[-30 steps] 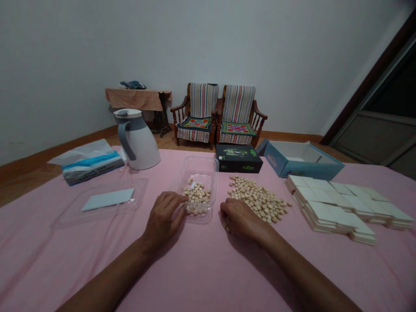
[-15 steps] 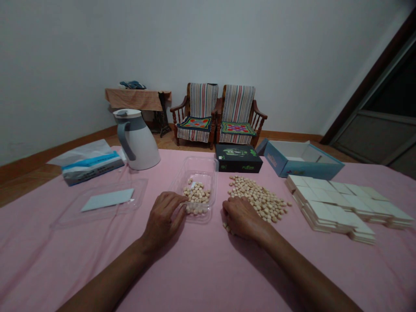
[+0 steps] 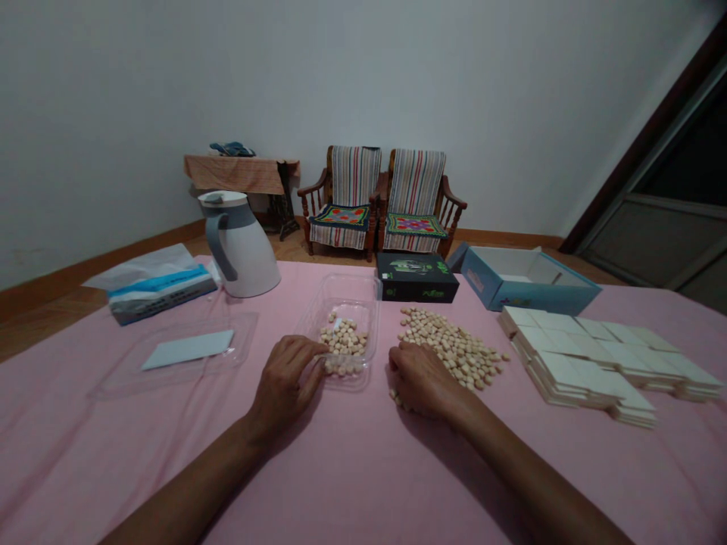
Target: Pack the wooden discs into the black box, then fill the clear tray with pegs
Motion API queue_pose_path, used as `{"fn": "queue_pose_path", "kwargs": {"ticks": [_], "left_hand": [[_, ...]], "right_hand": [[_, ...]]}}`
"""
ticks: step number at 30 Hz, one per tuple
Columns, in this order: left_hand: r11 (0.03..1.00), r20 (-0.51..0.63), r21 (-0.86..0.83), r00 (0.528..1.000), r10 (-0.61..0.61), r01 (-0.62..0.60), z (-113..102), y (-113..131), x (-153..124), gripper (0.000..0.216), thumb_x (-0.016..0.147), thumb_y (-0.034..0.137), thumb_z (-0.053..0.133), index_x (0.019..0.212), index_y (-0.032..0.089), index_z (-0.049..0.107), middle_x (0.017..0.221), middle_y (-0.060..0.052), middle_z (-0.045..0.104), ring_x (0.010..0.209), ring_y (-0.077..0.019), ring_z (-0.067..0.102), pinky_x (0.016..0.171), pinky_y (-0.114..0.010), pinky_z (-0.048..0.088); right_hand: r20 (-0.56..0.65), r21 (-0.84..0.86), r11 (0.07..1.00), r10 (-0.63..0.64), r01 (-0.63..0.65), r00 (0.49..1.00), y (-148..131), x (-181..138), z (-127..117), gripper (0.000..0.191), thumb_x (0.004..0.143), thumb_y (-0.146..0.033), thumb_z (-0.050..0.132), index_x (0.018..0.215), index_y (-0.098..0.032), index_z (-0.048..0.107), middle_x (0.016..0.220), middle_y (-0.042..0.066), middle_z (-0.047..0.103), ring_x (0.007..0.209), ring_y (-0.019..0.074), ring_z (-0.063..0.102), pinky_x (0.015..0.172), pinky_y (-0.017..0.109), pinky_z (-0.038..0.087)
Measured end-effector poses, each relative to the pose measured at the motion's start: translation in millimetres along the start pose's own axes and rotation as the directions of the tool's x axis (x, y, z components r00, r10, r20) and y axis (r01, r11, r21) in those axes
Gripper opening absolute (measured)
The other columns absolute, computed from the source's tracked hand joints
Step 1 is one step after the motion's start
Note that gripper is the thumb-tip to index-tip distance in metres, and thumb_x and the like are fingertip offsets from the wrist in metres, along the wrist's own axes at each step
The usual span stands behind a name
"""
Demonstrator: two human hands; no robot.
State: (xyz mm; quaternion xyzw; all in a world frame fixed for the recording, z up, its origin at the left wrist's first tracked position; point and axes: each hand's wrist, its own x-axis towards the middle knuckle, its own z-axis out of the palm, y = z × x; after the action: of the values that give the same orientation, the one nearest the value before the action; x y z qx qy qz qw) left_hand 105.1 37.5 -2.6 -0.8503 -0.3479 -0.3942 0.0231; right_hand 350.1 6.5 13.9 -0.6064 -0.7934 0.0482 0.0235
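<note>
My left hand (image 3: 291, 372) pinches the near left corner of a clear plastic box (image 3: 372, 322), thumb and fingers closed on its rim. Small pale wooden-looking pieces (image 3: 345, 337) lie inside the box, mostly toward its near end. My right hand (image 3: 421, 376) rests at the near left edge of a loose heap of the same kind of pieces (image 3: 463, 352). Its fingers are curled down and pressed together, so whatever they hold is hidden. A few pieces (image 3: 396, 397) show just under that hand, on the pink cloth (image 3: 352, 469).
Stacked pale square tiles (image 3: 591, 356) lie at right, before an open blue box (image 3: 528, 280). A black box (image 3: 417, 277) sits behind the heap. At left are a clear lid (image 3: 122, 378) with a white strip (image 3: 190, 349), a tissue pack (image 3: 162, 291) and a white-grey jug (image 3: 250, 253).
</note>
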Motion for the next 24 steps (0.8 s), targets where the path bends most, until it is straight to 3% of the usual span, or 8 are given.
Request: {"fn": "queue_pose_path", "kwargs": {"ticks": [5,11,15,24], "left_hand": [[1.0,0.003,-0.002,1.0,0.008,-0.008,0.7,-1.4,0.0,0.011,0.086,0.014,0.052,0.093,0.015,0.061,0.088,-0.008,0.065,0.088,-0.0216,0.054,0.079,-0.037,0.045],[1.0,0.001,0.006,1.0,-0.003,0.003,0.3,-0.6,0.4,0.012,0.087,0.014,0.051,0.094,0.016,0.061,0.088,-0.008,0.066,0.089,-0.0218,0.054,0.08,-0.037,0.045],[1.0,0.007,0.012,1.0,-0.005,0.005,0.2,-0.1,0.4,0.012,0.087,0.014,0.051,0.094,0.015,0.061,0.088,-0.008,0.065,0.089,-0.022,0.054,0.079,-0.037,0.044],[1.0,0.006,0.006,1.0,0.001,-0.001,-1.0,1.5,1.3,0.011,0.087,0.014,0.052,0.095,0.015,0.06,0.088,-0.008,0.065,0.09,-0.0217,0.054,0.08,-0.037,0.044]], "right_hand": [[-0.198,0.227,0.973,0.014,0.032,0.98,4.2,3.0,0.6,0.015,0.08,-0.012,0.047,0.09,-0.017,0.056,0.09,0.007,0.059,0.08,0.0171,0.054,0.067,0.027,0.035],[-0.515,0.446,0.842,-0.036,0.303,0.857,-8.6,5.4,-7.8,0.013,0.082,-0.009,0.044,0.088,-0.018,0.051,0.088,0.004,0.053,0.079,0.0145,0.051,0.071,0.026,0.04],[-0.575,0.499,0.783,-0.022,0.372,0.818,-17.0,2.7,-13.7,0.012,0.083,-0.009,0.046,0.087,-0.018,0.052,0.086,0.004,0.053,0.077,0.0137,0.051,0.069,0.025,0.042],[-0.613,0.506,0.747,-0.042,0.432,0.789,-18.6,3.2,-12.6,0.016,0.085,-0.009,0.05,0.096,-0.018,0.058,0.089,0.005,0.058,0.075,0.0132,0.055,0.069,0.026,0.045]]}}
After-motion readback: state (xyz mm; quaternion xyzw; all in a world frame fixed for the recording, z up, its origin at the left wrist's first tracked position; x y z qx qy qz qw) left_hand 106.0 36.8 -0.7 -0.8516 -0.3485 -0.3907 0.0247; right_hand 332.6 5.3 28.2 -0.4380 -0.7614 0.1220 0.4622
